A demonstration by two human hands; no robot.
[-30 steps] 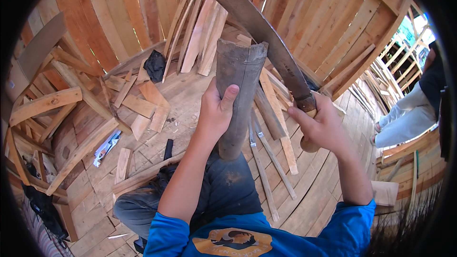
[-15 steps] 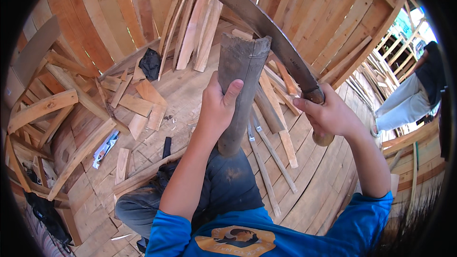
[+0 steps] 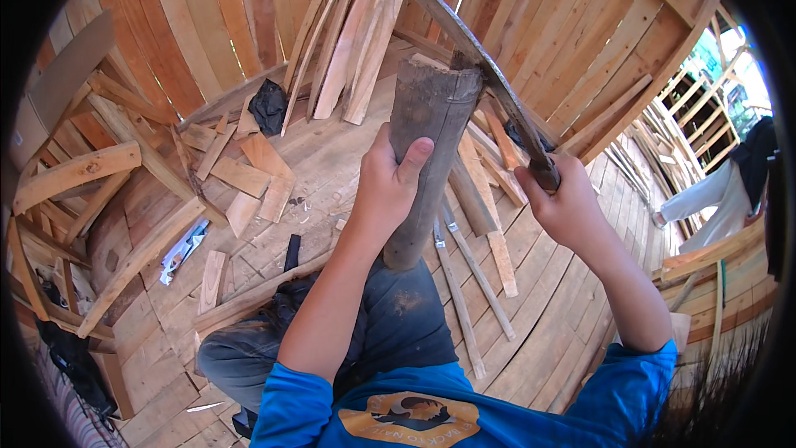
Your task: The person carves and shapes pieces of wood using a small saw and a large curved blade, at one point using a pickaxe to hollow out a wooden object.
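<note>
My left hand (image 3: pixel 388 182) is closed round a weathered grey piece of wood (image 3: pixel 433 133), its thumb lying along the face. The wood stands tilted, its lower end resting on my thigh and its ragged, splintered end up. In my right hand (image 3: pixel 570 203) is a machete (image 3: pixel 489 66), gripped by its handle. Its long dark blade slants up to the left past the wood's top right corner and seems to touch it there. The blade is seen nearly edge-on, and its tip runs to the upper edge of the view.
Offcuts (image 3: pixel 257 170) and a black bag (image 3: pixel 268 106) lie on the plank floor to the left, near a wooden frame (image 3: pixel 149 257). Boards (image 3: pixel 356 50) lean on the far wall. Long strips (image 3: pixel 473 282) lie right of my knee. A person (image 3: pixel 713 199) is at the far right.
The machete has turned from showing its flat side to nearly edge-on, its blade now against the wood's top right corner. My left hand keeps the same hold. The person at the right has shifted.
</note>
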